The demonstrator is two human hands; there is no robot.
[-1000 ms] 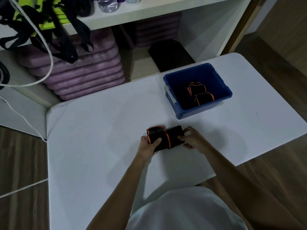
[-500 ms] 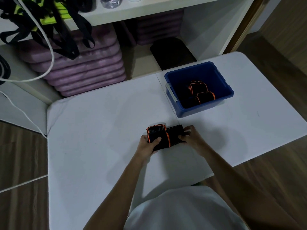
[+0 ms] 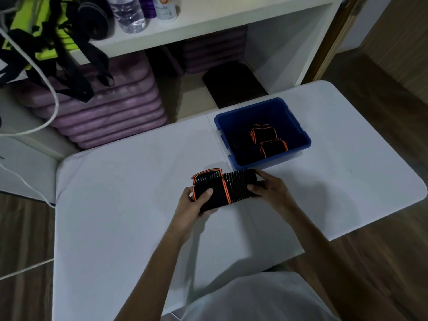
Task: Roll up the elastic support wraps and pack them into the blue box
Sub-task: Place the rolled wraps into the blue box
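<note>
Only one mark is showing: a large orange letter, seemingly a "C" or "G", on the white bottle (image 3: 165, 8) standing on the far shelf (image 3: 208, 24). Its smaller print is blurring beyond reading.

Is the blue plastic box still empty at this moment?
No, two rolled black wraps with orange edging already lie inside the blue plastic box, while both hands hold a third wrap on the table.

This looks like a home exercise or storage corner. Behind the white folding table (image 3: 115, 181) stands a white shelf (image 3: 208, 24) with water bottles (image 3: 128, 13), and under the shelf lie stacked purple mats (image 3: 111, 112). Black straps (image 3: 76, 66) hang from the shelf.
</note>
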